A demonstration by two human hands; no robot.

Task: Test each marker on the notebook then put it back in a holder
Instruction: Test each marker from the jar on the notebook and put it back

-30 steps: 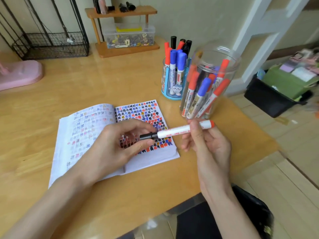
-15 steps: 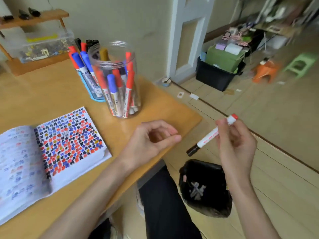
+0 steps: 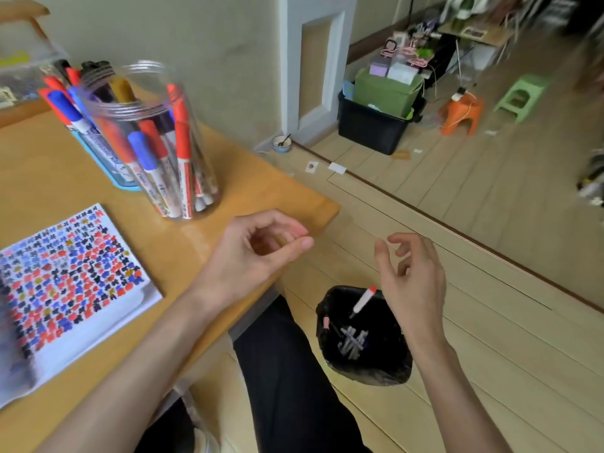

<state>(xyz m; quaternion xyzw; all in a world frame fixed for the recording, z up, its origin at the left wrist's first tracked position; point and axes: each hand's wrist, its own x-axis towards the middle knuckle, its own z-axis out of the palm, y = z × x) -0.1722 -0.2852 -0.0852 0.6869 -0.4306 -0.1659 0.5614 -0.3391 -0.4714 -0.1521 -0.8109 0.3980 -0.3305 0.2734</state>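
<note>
A white marker with a red end (image 3: 362, 301) hangs in the air over the black bin (image 3: 389, 371) on the floor, no hand touching it. My right hand (image 3: 410, 282) is above the bin, fingers loosely spread and empty. My left hand (image 3: 258, 253) hovers over the table's right corner, fingers loosely curled with thumb near the fingertips, holding nothing I can see. The open notebook (image 3: 70, 282), covered in red, blue and black marks, lies at the left. A clear jar (image 3: 153, 142) holds several red and blue markers, with a blue holder (image 3: 98, 155) of markers behind it.
The wooden table (image 3: 202, 230) ends at a corner just right of my left hand. The bin holds several discarded markers. On the floor farther off stand a black crate with a green box (image 3: 379, 116), an orange stool (image 3: 461, 117) and a green stool (image 3: 519, 93).
My view swung right from the notebook to the floor. My right hand carried the marker off the table, over the bin, and let go; the marker now drops toward the bin.
</note>
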